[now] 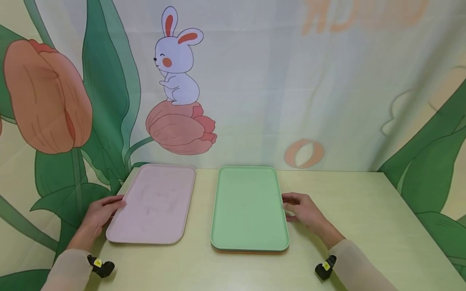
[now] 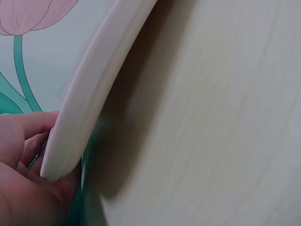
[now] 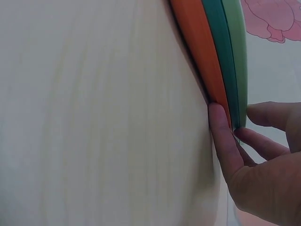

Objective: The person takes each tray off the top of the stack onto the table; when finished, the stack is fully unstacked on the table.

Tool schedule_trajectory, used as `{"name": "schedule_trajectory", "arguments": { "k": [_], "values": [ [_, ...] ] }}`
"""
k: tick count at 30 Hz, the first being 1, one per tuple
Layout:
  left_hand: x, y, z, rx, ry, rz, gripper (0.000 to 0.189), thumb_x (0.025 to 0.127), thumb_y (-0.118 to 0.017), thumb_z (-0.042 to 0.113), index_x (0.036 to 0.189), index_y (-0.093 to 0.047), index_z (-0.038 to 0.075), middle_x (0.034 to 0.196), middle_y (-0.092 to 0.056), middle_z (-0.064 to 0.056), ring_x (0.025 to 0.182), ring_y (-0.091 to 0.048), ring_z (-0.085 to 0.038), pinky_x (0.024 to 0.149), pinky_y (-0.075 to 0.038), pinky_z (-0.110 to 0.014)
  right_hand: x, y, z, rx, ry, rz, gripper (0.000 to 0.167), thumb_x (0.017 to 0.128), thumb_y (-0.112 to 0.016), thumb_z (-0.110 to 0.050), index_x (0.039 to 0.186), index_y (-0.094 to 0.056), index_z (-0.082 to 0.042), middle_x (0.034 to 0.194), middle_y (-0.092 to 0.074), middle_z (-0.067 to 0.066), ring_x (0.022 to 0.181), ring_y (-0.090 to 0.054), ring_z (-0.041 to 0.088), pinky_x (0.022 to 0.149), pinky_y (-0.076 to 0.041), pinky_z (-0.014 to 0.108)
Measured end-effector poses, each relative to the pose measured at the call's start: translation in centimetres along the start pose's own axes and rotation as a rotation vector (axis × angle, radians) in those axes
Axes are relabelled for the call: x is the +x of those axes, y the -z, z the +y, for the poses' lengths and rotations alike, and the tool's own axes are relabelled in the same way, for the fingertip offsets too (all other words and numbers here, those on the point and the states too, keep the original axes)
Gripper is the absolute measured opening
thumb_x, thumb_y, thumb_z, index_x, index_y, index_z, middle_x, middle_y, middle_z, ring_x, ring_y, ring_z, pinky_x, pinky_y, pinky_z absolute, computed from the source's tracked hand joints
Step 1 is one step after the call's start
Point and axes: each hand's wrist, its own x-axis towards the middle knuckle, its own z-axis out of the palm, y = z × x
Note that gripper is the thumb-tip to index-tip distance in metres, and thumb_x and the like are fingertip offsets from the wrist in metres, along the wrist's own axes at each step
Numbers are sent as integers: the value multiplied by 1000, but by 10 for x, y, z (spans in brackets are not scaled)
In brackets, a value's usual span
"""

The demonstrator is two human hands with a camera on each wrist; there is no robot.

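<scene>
My left hand [image 1: 101,212] grips the left edge of a pale pink tray [image 1: 154,204], thumb at the rim and fingers below it. In the left wrist view the tray's side wall [image 2: 94,89] rises at a slant, with a dark shadow beneath. My right hand [image 1: 302,208] holds the right edge of a stack topped by a light green tray [image 1: 249,206]. The right wrist view shows a dark green tray [image 3: 221,42] under it and an orange tray [image 3: 200,47] lowest, with fingertips [image 3: 217,113] along their edges.
Both trays lie on a pale wood-look table [image 1: 364,214], with a narrow gap between them. Behind the table hangs a printed curtain [image 1: 255,89] with a rabbit and tulips. Each wrist carries a small black camera [image 1: 102,267].
</scene>
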Motion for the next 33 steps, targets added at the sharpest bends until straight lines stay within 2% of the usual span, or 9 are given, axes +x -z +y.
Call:
{"name": "schedule_trajectory", "arguments": {
  "k": [3, 6, 9, 13, 16, 23, 29, 33],
  "values": [
    [1, 1, -1, 43, -14, 31, 61, 103, -71, 33, 150, -56, -2, 117, -68, -5, 88, -62, -5, 73, -57, -26, 0, 0, 1, 5, 1, 0, 43, 107, -56, -2, 149, -52, 9, 140, -58, 27, 115, -65, 27, 86, -64, 41],
    [1, 2, -4, 94, -39, 58, 58, 104, -69, 30, 148, -57, -5, 135, -62, -23, 92, -60, -5, 73, -55, -22, 0, -1, 2, 16, 3, -6, 43, 107, -56, -1, 148, -52, 9, 139, -59, 27, 113, -66, 26, 85, -64, 41],
    [0, 0, -7, 145, -71, 77, 53, 105, -66, 25, 146, -58, -8, 143, -57, -31, 101, -63, -16, 73, -52, -17, 0, -2, 2, 15, 5, -8, 43, 106, -56, -1, 148, -53, 9, 139, -59, 27, 113, -66, 26, 84, -64, 42],
    [0, -3, -4, 185, -99, 80, 48, 106, -63, 20, 144, -59, -10, 145, -56, -34, 121, -60, -36, 73, -49, -14, -1, -1, 1, -1, 3, -1, 43, 107, -56, -2, 149, -53, 8, 141, -58, 27, 114, -65, 27, 84, -64, 42],
    [-1, -6, -2, 208, -119, 106, 44, 106, -63, 17, 140, -61, -11, 140, -59, -34, 123, -59, -43, 72, -48, -14, -1, 0, 1, -2, 3, -2, 43, 107, -56, -3, 149, -52, 8, 141, -58, 27, 115, -65, 27, 85, -64, 41],
    [-3, -13, -3, 266, -149, 212, 36, 103, -68, 13, 131, -70, -9, 122, -72, -28, 113, -66, -44, 66, -49, -16, -1, -2, -1, 12, 14, -13, 44, 107, -56, -2, 149, -52, 9, 141, -58, 28, 115, -66, 26, 85, -64, 42],
    [-4, -13, 2, 331, -176, 180, 36, 102, -68, 17, 126, -70, -10, 120, -71, -29, 109, -66, -44, 71, -53, -27, -1, -1, 0, 5, 9, -2, 44, 107, -56, -2, 150, -52, 8, 142, -58, 27, 116, -65, 28, 86, -64, 43],
    [-9, -18, 15, 409, -244, 187, 38, 102, -67, 18, 126, -69, -11, 121, -70, -31, 108, -66, -46, 78, -56, -41, -2, -2, 0, 2, 6, 1, 44, 107, -56, -3, 150, -51, 8, 142, -58, 27, 117, -65, 28, 86, -64, 42]
  ]
}}
